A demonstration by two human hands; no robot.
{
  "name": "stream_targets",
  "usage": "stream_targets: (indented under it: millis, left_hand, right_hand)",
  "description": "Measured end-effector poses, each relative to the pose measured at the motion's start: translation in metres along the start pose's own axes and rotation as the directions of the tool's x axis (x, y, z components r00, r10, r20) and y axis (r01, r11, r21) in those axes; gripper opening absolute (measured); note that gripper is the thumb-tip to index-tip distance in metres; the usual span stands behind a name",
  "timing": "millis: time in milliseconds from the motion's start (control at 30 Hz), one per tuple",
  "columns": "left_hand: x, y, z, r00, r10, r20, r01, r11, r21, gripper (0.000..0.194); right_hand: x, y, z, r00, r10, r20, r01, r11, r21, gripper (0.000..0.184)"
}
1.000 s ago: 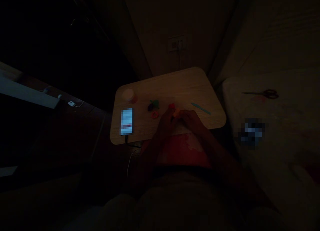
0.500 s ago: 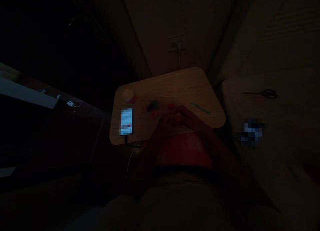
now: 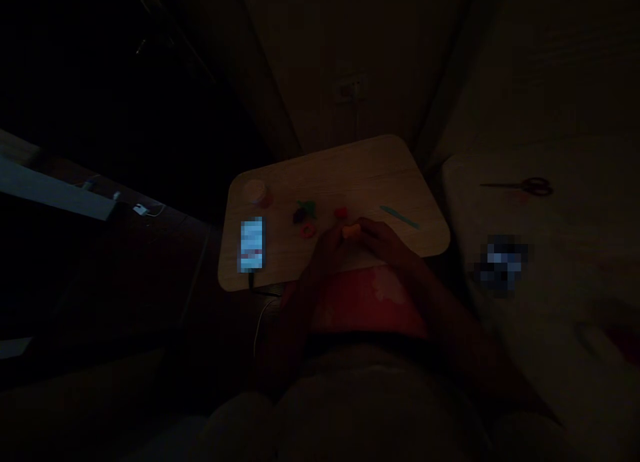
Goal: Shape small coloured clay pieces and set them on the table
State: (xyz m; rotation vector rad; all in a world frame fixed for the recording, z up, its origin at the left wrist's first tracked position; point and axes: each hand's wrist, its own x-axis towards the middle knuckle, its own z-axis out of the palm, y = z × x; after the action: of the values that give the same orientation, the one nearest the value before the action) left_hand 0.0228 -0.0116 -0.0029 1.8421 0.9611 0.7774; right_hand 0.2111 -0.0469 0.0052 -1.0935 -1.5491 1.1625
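Between my two hands, over the near edge of the small wooden table, is a small orange piece of what looks like modelling clay point(image 3: 351, 232). My left hand point(image 3: 331, 245) grips it from the left and my right hand point(image 3: 379, 239) from the right, fingers bent around it. Just beyond my fingers lies a small red piece point(image 3: 341, 212). To the left of my left hand are an orange-red ring point(image 3: 308, 230), a green piece point(image 3: 309, 209) and a dark purple piece point(image 3: 299, 215). A teal plastic modelling tool point(image 3: 399, 217) lies right of my right hand. Dim light hides finger detail.
A lit phone point(image 3: 251, 245) with a cable and a lidded jar point(image 3: 256, 192) are at the left of the table point(image 3: 345, 165). Scissors point(image 3: 525, 186) lie on a pale surface at right. A wall socket point(image 3: 351, 89) is behind the table.
My right fingers have drawn back from over the orange modelling clay, so more of it shows. The pieces on the table keep their places; the view has shifted slightly.
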Motion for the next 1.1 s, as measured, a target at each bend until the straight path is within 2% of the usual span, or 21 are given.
stream_targets:
  millis: [133, 267, 367, 533, 767, 933, 1100]
  left_hand:
    - [0.0021, 0.0048, -0.001, 1.0, 0.0, -0.011, 0.0, 1.0, 0.007, 0.05]
    - [0.0046, 0.0086, -0.0019, 0.994, 0.069, -0.085, -0.069, 0.998, 0.005, 0.058]
    - [0.0044, 0.0097, -0.002, 0.995, 0.076, -0.057, -0.075, 0.997, 0.009, 0.056]
    - [0.0048, 0.0062, -0.0017, 0.998, 0.027, -0.065, -0.026, 1.0, 0.006, 0.055]
    - [0.0029, 0.0026, 0.0012, 0.999, -0.029, -0.027, 0.03, 0.999, 0.018, 0.051]
    - [0.0008, 0.0042, 0.0001, 0.999, -0.027, 0.029, 0.028, 0.999, -0.041, 0.05]
    - [0.0053, 0.0002, 0.0013, 0.998, 0.007, 0.061, -0.002, 0.997, -0.073, 0.054]
  right_hand:
    - [0.0002, 0.003, 0.0017, 0.997, 0.038, -0.065, -0.037, 0.999, 0.019, 0.043]
    - [-0.0002, 0.002, 0.0023, 0.996, 0.034, -0.087, -0.035, 0.999, -0.002, 0.041]
    - [-0.0006, 0.0006, 0.0024, 0.996, 0.018, -0.091, -0.021, 0.999, -0.036, 0.042]
    - [-0.0004, -0.0012, 0.0043, 0.998, 0.001, -0.065, -0.007, 0.995, -0.095, 0.041]
    - [-0.0019, -0.0002, 0.0042, 0.996, -0.028, -0.085, 0.015, 0.99, -0.144, 0.039]
    - [-0.0011, 0.0026, 0.0029, 0.996, -0.039, -0.078, 0.029, 0.992, -0.124, 0.04]
    - [-0.0003, 0.0041, 0.0047, 0.996, -0.032, -0.082, 0.029, 0.999, -0.034, 0.045]
